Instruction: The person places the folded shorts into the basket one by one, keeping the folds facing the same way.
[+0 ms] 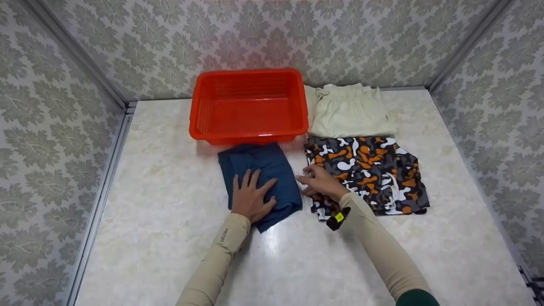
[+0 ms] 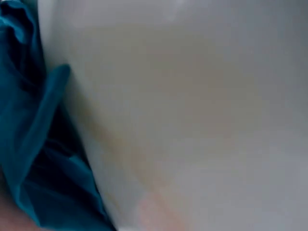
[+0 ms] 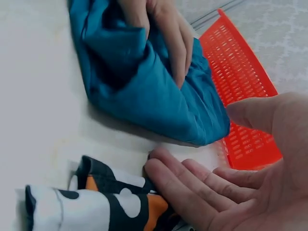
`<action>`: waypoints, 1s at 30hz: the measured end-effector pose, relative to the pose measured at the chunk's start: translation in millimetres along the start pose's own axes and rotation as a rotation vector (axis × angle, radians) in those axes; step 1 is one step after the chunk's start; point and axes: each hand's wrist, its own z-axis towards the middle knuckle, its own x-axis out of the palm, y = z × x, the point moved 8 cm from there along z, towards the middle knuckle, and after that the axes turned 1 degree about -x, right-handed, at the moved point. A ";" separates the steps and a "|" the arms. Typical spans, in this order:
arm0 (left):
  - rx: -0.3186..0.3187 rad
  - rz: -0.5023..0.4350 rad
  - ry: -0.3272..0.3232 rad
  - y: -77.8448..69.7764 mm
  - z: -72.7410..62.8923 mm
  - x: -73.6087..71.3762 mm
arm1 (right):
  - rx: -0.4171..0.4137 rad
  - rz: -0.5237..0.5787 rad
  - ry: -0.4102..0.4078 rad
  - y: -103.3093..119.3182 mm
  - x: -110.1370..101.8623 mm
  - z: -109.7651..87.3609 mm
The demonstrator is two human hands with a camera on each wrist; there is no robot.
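A folded blue garment (image 1: 280,170) lies on the table in front of the red basket. My left hand (image 1: 251,197) rests on it with fingers spread, palm down. In the left wrist view, only a crumpled edge of the blue cloth (image 2: 29,125) shows at the side. My right hand (image 1: 321,182) is between the blue garment and a folded camouflage-patterned garment (image 1: 374,170) in orange, black and white. The right wrist view has its fingers (image 3: 187,187) loosely extended at the edge of the patterned cloth (image 3: 130,207), the thumb close to the blue one.
The red plastic basket (image 1: 248,138) stands against the patterned back wall, with nothing visible inside. Right of it lies a folded cream garment (image 1: 352,110) with a gathered waistband. Wallpapered side panels (image 1: 46,170) enclose the light table (image 1: 161,238).
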 end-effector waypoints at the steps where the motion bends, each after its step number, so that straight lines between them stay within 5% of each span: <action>1: -0.018 0.002 -0.004 -1.5 -0.3 -0.8 | 0.004 -0.001 0.000 -0.2 -0.2 -0.8; 9: -0.164 0.095 0.094 -13.4 4.2 -4.2 | 0.059 -0.006 0.007 -5.4 3.4 -1.9; 23: -0.228 0.159 0.143 -14.0 18.6 -9.9 | 0.099 0.511 0.075 -5.5 6.7 -0.9; 30: -0.231 0.109 0.116 -12.0 29.3 -9.9 | -0.004 0.680 0.057 1.4 2.1 3.9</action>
